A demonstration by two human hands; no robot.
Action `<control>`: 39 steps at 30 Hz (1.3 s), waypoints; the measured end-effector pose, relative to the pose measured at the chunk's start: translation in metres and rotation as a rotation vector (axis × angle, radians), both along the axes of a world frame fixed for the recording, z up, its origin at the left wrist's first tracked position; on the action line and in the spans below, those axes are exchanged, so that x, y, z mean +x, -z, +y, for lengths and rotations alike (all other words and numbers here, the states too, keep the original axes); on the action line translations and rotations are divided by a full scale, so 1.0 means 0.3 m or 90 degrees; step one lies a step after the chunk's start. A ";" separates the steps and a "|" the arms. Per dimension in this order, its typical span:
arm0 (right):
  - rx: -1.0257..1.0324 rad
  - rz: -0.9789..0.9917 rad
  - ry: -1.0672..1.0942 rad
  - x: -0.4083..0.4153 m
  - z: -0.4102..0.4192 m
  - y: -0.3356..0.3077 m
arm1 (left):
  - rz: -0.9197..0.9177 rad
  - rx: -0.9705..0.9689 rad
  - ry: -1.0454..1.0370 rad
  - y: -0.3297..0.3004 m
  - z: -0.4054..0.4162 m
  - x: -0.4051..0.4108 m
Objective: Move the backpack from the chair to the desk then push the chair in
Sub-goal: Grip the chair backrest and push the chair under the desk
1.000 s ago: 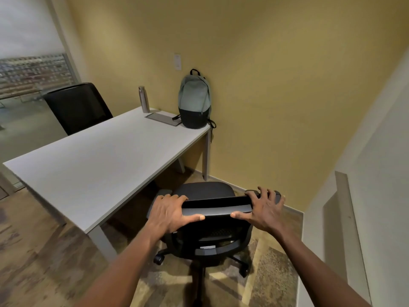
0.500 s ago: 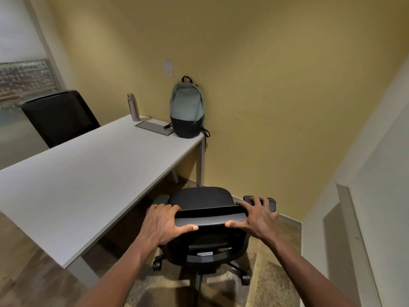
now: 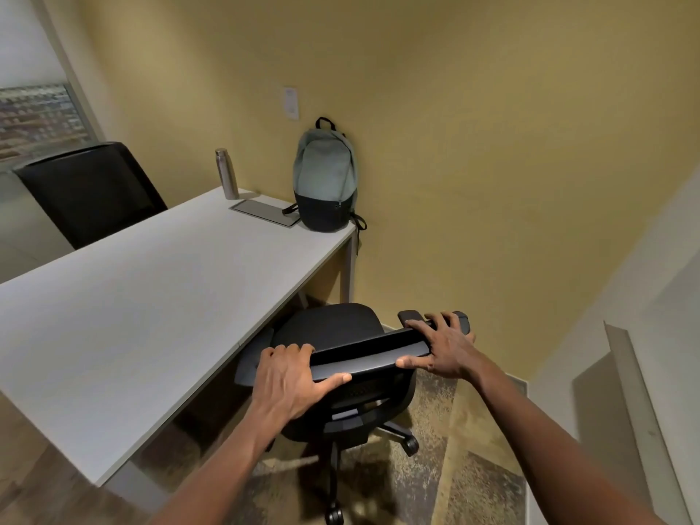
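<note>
A grey-green backpack (image 3: 325, 176) with a black base stands upright on the far right corner of the white desk (image 3: 144, 308), leaning on the yellow wall. The black office chair (image 3: 333, 327) sits at the desk's right side, its seat partly under the desk edge. My left hand (image 3: 291, 377) grips the left end of the chair's backrest top. My right hand (image 3: 443, 346) grips the right end, fingers over the top near the armrest.
A metal bottle (image 3: 226, 173) and a flat grey panel (image 3: 265, 212) lie beside the backpack. A second black chair (image 3: 94, 191) stands at the desk's far side. A white wall and ledge (image 3: 636, 392) close in on the right. Patterned carpet lies underfoot.
The chair has rolled a little closer to the desk, its left armrest now at the desk edge. Both hands keep their hold on the backrest. The view has shifted.
</note>
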State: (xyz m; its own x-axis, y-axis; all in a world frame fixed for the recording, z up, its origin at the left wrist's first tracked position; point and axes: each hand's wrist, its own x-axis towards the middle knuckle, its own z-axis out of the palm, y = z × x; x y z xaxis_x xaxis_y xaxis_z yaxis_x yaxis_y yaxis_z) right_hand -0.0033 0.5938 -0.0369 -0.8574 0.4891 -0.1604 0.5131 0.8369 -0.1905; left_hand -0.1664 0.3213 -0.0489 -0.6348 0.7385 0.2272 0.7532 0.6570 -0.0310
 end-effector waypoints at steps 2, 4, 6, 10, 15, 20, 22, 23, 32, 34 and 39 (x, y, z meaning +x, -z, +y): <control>-0.020 -0.013 -0.017 -0.040 0.043 -0.010 | -0.003 -0.001 -0.017 0.004 0.018 -0.010; -0.051 -0.006 -0.028 -0.083 0.094 -0.017 | 0.002 0.007 -0.031 0.006 0.040 -0.015; -0.068 0.021 -0.036 -0.129 0.146 -0.016 | 0.005 0.012 -0.047 0.004 0.070 -0.023; -0.076 0.040 -0.072 -0.223 0.221 -0.009 | -0.002 0.010 -0.085 0.002 0.127 -0.048; -0.100 0.059 -0.106 -0.335 0.292 -0.006 | -0.011 0.000 -0.143 0.011 0.190 -0.096; -0.106 0.107 -0.088 -0.398 0.329 0.017 | -0.032 -0.011 -0.188 0.000 0.260 -0.143; -0.105 0.105 -0.093 -0.418 0.340 0.017 | -0.033 -0.011 -0.190 0.000 0.283 -0.156; -0.104 0.105 -0.091 -0.429 0.342 0.014 | -0.033 -0.013 -0.191 -0.002 0.292 -0.166; -0.156 0.278 0.107 -0.524 0.274 0.008 | -0.144 -0.084 -0.134 -0.028 0.367 -0.298; -0.156 0.304 0.116 -0.541 0.284 0.003 | -0.175 -0.093 -0.130 -0.037 0.393 -0.316; -0.156 0.249 0.098 -0.603 0.352 -0.021 | -0.195 -0.055 -0.164 -0.016 0.432 -0.337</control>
State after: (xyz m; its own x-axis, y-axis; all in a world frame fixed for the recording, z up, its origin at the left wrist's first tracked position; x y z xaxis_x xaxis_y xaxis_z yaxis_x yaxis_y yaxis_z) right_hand -0.1843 0.6993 -0.0306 -0.7967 0.6035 0.0329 0.4787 0.6634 -0.5751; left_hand -0.2676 0.4508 -0.0440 -0.8304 0.5542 -0.0569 0.5470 0.8304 0.1057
